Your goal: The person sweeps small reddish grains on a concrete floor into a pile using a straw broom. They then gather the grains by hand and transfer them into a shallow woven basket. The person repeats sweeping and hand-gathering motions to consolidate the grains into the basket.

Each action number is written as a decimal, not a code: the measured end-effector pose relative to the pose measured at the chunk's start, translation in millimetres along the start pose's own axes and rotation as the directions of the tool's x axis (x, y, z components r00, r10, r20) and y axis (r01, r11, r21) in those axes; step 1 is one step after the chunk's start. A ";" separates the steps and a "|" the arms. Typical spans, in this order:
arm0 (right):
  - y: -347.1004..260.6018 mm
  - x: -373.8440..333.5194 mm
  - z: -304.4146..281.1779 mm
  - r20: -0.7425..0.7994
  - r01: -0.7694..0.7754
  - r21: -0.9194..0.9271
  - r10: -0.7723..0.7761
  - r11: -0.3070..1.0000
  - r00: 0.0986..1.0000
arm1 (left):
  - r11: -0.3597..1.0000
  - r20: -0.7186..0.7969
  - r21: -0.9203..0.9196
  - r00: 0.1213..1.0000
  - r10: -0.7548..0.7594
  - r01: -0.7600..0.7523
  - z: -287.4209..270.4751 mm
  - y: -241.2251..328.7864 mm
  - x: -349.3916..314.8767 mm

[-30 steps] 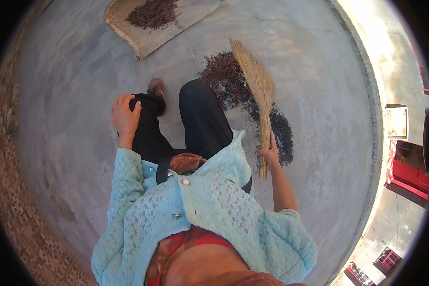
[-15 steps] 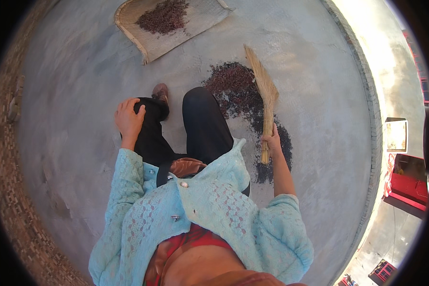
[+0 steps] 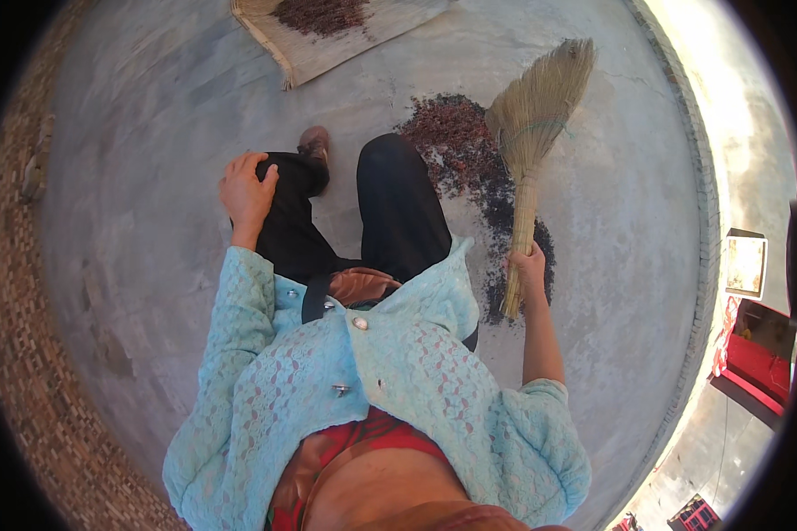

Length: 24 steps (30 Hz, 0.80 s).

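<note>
My right hand (image 3: 530, 267) is closed round the handle of a straw broom (image 3: 536, 115). The broom's bristles fan out away from me, over the right side of a heap of dark reddish dried material (image 3: 452, 142). Finer black grains (image 3: 498, 208) trail from that heap back toward my right hand. My left hand (image 3: 248, 190) rests on my left knee, fingers stretched out and holding nothing. At the far edge lies a woven scoop-shaped tray (image 3: 328, 66) with a pile of the same reddish material (image 3: 321, 13) on it.
Grey concrete floor (image 3: 150, 177) spreads all round. A brick wall (image 3: 18, 336) curves along the left, and a brick edging (image 3: 700, 177) runs down the right. Beyond it stand a pale framed box (image 3: 746, 264) and a red object (image 3: 757, 358). My shoe (image 3: 314, 142) is near the tray.
The broom has swung right and turned, so its broad face now shows. My right hand has shifted slightly right. The left hand stays on the knee; the whole view has moved a little.
</note>
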State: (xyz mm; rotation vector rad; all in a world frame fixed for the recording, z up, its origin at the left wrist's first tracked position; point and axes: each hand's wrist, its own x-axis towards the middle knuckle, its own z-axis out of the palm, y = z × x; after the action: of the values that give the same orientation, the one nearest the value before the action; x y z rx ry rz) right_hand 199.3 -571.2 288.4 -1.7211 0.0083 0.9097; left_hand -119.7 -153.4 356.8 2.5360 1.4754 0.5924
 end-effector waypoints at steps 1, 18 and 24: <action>-1.0 3.5 -0.2 -0.048 0.014 -0.122 -0.020 0.992 0.999 | 1.000 0.002 -0.019 1.000 0.001 0.000 0.0 -0.4 0.2; 22.1 -31.0 -22.9 0.414 -0.296 -0.106 0.313 0.949 0.855 | 1.000 -0.018 0.006 1.000 0.005 -0.005 2.1 -15.3 -11.3; 28.9 21.3 5.7 0.478 -0.280 -0.242 0.365 0.929 0.799 | 1.000 0.000 0.027 1.000 -0.002 0.002 -1.2 -8.4 -8.1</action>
State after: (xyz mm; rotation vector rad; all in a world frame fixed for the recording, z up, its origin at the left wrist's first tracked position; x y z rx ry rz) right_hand 198.3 -568.0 252.2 -1.5915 -0.1339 1.6549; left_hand -130.6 -156.2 353.1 2.5539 1.4960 0.5758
